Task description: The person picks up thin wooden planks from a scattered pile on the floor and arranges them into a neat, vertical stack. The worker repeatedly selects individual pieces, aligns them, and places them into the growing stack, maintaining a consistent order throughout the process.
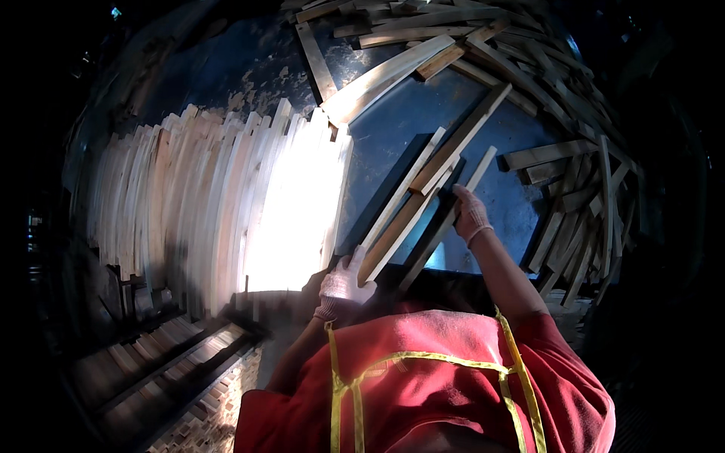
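My left hand (346,287), in a pale knitted glove, closes around the near ends of two wooden strips. One is a narrow strip (404,189); the other, a wider strip (393,241), lies just right of it. Both slant away to the upper right. My right hand (473,214), gloved too, grips a third wooden strip (482,167) by its middle; its near part is in shadow and slopes toward me. Beyond my hands, another wooden strip (467,137) lies at a slant, its near end against the strips at my left hand.
Upright-looking strips (181,189) stand packed in a long row at left, brightly sunlit at their right end. Loose strips (559,83) are heaped along the far and right sides of the dark blue table (385,143). A dark rack (143,362) with wood pieces is at lower left.
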`<state>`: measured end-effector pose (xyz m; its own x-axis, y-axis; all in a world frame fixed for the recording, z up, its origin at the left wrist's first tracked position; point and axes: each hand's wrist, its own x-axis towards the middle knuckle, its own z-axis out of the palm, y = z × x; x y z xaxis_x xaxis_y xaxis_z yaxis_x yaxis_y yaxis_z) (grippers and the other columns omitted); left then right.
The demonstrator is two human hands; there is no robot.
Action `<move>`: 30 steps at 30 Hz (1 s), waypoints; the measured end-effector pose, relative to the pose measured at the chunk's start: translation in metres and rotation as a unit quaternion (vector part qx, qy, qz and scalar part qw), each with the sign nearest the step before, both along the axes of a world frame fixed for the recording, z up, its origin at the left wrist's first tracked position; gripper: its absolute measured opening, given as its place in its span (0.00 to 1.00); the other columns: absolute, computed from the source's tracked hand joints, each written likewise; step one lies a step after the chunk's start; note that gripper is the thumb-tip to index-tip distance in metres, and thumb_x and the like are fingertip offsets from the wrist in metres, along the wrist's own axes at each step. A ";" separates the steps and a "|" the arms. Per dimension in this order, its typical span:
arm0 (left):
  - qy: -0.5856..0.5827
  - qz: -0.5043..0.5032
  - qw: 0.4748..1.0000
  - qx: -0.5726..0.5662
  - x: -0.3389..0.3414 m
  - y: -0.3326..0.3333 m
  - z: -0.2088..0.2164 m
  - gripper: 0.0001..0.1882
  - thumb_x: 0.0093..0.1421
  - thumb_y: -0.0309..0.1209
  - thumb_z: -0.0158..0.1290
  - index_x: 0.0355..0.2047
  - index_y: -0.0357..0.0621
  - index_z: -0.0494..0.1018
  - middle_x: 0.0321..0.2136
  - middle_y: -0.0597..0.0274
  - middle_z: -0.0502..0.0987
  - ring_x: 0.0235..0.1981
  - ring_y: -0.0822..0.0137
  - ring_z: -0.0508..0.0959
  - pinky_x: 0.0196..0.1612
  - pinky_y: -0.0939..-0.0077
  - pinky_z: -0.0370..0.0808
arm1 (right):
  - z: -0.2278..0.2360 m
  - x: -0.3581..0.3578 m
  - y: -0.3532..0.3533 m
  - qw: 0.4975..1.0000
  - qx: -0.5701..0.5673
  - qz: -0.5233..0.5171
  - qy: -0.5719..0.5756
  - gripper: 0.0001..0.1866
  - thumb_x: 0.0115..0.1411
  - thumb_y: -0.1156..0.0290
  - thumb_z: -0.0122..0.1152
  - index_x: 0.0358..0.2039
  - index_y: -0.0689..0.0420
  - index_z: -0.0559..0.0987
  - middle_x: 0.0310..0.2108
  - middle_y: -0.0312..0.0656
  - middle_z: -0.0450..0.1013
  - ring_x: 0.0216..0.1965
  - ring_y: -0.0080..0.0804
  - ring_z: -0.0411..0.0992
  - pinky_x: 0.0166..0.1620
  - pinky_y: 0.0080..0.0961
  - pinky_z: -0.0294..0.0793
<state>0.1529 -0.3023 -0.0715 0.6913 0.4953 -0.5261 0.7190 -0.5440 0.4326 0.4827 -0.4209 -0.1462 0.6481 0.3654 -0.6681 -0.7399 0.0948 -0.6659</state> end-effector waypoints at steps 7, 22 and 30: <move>0.001 0.066 0.993 0.096 0.022 -0.010 -0.004 0.56 0.57 0.50 0.64 0.78 0.52 0.46 0.64 0.42 0.68 0.58 0.39 0.77 0.58 0.47 0.76 | -0.001 -0.059 0.080 0.992 -0.048 0.112 0.007 0.12 0.67 0.65 0.67 0.48 0.55 0.78 0.35 0.36 0.79 0.33 0.34 0.76 0.39 0.34 0.77; -0.084 0.071 0.959 0.260 0.055 -0.033 -0.026 0.38 0.63 0.46 0.58 0.70 0.50 0.61 0.67 0.45 0.62 0.56 0.43 0.76 0.52 0.42 0.75 | 0.019 0.154 0.129 0.901 -0.125 0.301 -0.286 0.32 0.62 0.45 0.69 0.49 0.65 0.82 0.34 0.41 0.79 0.29 0.28 0.75 0.36 0.29 0.74; -0.131 0.124 0.960 0.212 0.039 -0.039 -0.009 0.43 0.54 0.37 0.68 0.67 0.41 0.62 0.61 0.41 0.68 0.55 0.38 0.76 0.52 0.47 0.78 | 0.016 0.219 0.220 0.969 -0.082 0.134 -0.190 0.23 0.65 0.58 0.63 0.48 0.67 0.79 0.42 0.52 0.81 0.44 0.47 0.82 0.47 0.40 0.82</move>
<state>0.1921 -0.3417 -0.0800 0.6054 0.7933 -0.0645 0.7457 -0.5370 0.3944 0.7014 -0.2011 -0.1301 0.7551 0.4636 -0.4635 -0.4223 -0.1969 -0.8848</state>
